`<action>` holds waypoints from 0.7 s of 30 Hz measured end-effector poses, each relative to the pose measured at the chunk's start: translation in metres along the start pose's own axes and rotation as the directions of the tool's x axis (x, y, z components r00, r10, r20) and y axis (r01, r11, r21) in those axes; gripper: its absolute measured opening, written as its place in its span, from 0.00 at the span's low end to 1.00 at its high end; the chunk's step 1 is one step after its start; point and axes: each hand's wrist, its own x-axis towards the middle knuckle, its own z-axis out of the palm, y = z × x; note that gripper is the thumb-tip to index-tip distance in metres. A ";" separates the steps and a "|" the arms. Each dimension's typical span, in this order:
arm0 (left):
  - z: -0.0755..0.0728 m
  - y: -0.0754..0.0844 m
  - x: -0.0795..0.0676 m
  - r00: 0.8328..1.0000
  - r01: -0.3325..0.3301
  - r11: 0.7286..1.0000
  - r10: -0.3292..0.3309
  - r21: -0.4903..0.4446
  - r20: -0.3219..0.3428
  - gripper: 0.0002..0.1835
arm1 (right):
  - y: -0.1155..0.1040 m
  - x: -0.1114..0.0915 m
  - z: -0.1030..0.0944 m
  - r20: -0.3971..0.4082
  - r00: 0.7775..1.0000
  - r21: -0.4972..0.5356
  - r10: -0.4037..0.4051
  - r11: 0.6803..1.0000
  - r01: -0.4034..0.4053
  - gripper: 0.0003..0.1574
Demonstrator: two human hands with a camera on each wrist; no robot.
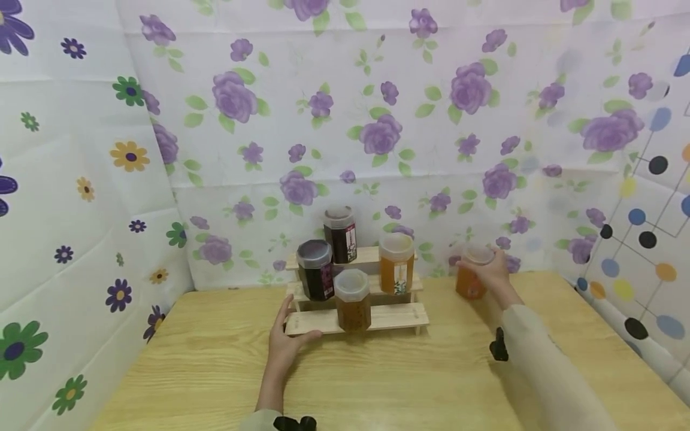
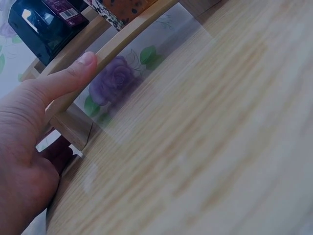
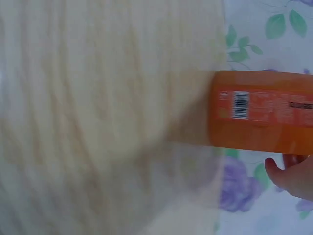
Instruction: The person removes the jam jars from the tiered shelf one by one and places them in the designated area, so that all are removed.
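A three-step wooden rack bears several lidded jars. My left hand holds its left end, the thumb lying along the front edge of the lowest step; the other fingers are mostly hidden behind the wood. To the right of the rack, my right hand grips an orange jar near its pale lid from above. That jar's red label and barcode show in the right wrist view, where only part of the hand appears.
On the rack stand a dark jar on top, another dark jar and an orange jar on the middle step, and a brown jar on the lowest. Behind the wooden table hangs a flowered cloth.
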 end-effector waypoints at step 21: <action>-0.002 0.002 -0.001 1.000 -0.006 1.000 0.006 0.001 -0.006 0.57 | -0.138 -0.028 0.054 0.067 0.942 0.110 -0.329 0.941 0.321 0.46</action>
